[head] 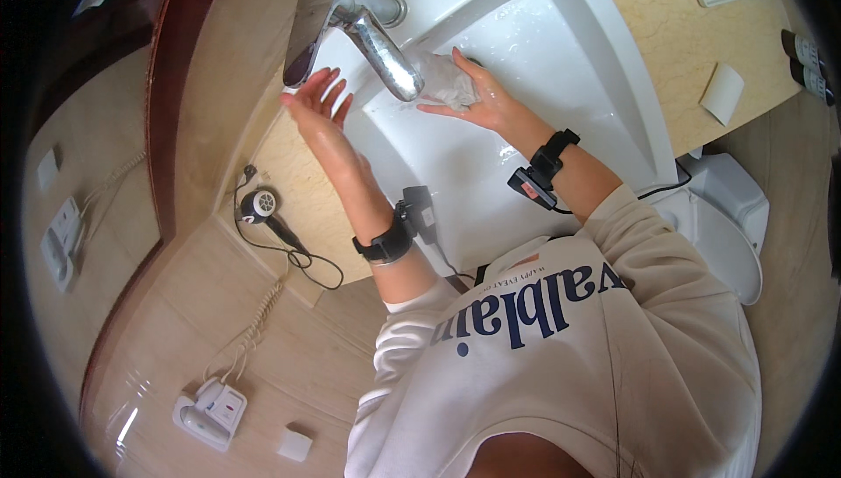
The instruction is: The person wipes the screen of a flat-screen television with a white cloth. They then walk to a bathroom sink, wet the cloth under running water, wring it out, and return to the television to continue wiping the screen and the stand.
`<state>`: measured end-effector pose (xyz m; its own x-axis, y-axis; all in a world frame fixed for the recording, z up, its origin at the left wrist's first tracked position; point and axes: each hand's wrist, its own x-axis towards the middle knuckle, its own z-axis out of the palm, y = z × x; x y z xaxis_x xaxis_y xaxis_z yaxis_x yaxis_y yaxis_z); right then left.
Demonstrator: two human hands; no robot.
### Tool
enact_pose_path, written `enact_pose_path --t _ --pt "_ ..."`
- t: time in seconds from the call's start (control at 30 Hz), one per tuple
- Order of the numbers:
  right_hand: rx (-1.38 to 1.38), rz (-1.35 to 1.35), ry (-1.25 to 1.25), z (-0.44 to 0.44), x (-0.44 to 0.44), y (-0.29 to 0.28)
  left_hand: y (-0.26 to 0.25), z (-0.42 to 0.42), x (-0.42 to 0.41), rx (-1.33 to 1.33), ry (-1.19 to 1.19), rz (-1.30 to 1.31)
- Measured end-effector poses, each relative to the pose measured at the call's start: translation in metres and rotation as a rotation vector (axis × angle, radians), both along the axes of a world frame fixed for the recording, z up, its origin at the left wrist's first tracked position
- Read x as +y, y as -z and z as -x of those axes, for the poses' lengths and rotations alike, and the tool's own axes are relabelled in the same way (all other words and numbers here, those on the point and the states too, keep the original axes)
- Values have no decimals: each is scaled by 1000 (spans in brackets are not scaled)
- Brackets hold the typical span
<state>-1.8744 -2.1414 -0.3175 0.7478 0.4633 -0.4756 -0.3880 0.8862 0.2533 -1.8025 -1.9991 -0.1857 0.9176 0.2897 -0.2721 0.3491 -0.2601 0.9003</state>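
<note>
My right hand [489, 100] holds a wet, crumpled white cloth [453, 84] over the white sink basin [545, 38], just beside the tip of the chrome faucet spout [387, 57]. The thumb and fingers spread around the cloth. To the left, my left hand [322, 116] is raised with its fingers apart and nothing in it. Its fingertips are close to the end of the faucet's lever handle [312, 31]; whether they touch it I cannot tell. Both hands look wet. A black strap with a small device circles each wrist.
A hair dryer [263, 205] with a looped cord lies on the stone counter [315, 195] at left. A white wall-mounted handset unit [210, 412] hangs below it in view. Right of the sink are a folded card [723, 93] and a toilet [716, 228]. A mirror [98, 169] borders the left.
</note>
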Motion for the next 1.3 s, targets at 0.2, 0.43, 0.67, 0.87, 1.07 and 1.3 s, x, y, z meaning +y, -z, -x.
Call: enact_pose_path --t 0.2,0.43,0.67,0.87,1.07,1.3 --pt "54 6 -18 6 -3 -5 -43 -15 -31 -105 196 -40" --pt "-16 173 -180 40 -17 0 -26 3 -28 -92 147 48" --pt "-114 601 -505 92 -51 -1 24 39 12 -194 -27 39" --pt "82 734 -666 112 -47 4 89 109 30 -74 167 -261" --pt "234 1024 -721 118 -24 10 101 134 10 -93 261 -311" --pt "238 1006 -536 122 -7 21 96 142 -5 -56 370 -328"
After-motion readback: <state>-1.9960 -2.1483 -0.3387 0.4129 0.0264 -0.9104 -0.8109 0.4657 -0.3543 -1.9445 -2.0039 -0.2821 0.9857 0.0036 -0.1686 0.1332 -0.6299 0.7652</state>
